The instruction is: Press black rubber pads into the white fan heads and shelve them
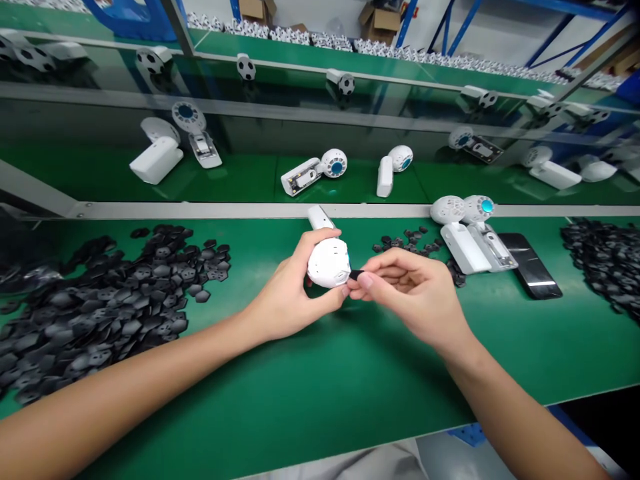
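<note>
The left hand grips a white ball housing, while the right hand pinches a black piece at its edge.

Two bare forearms, the left forearm and the right forearm, reach in from the lower corners of the view, smooth and slender, narrowing at the wrists into the left hand and the right hand. The fingernails are short and rounded. Along the bottom edge shows a soft fold of pale, whitish cloth, too little of it to tell the garment.
</note>
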Demonstrator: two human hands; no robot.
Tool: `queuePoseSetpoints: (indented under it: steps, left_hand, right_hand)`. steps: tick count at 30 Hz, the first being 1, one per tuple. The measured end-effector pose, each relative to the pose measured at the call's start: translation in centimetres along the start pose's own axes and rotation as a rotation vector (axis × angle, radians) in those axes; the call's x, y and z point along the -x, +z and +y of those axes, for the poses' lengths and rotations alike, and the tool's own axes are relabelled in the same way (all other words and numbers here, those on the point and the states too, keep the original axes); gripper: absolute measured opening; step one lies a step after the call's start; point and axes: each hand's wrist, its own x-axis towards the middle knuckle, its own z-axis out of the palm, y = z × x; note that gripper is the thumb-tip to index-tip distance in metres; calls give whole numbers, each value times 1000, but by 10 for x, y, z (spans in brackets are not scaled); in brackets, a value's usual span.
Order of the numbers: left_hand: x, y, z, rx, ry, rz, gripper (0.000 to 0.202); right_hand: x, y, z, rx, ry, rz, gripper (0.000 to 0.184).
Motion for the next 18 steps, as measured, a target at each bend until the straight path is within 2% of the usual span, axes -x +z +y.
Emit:
queuePoseSetpoints:
  steps: [4, 7, 10, 13, 15, 18]
  left_hand:
    - [-3, -3, 2, -18, 2, -21, 70]
    - [-4, -5, 1, -27, 24, -39, 69]
    - [-3, -5, 1, -62, 19, -57, 71]
    - [-1, -5, 5, -77, -7, -52, 71]
    - [-1, -5, 7, -79, -26, -58, 71]
    - [0, -6, 9, -95, -35, -96, 71]
  right_hand:
    - [-1, 3, 2, 262, -191, 23, 5]
    - [-1, -1, 0, 450, -315, -35, 6]
    - [1, -5, -3, 370, -244, -88, 5]
    - [3, -3, -2, 270, -181, -33, 4]
    - [3, -1, -2, 358, -253, 5, 6]
    - [3, -2, -2, 531, -377, -23, 14]
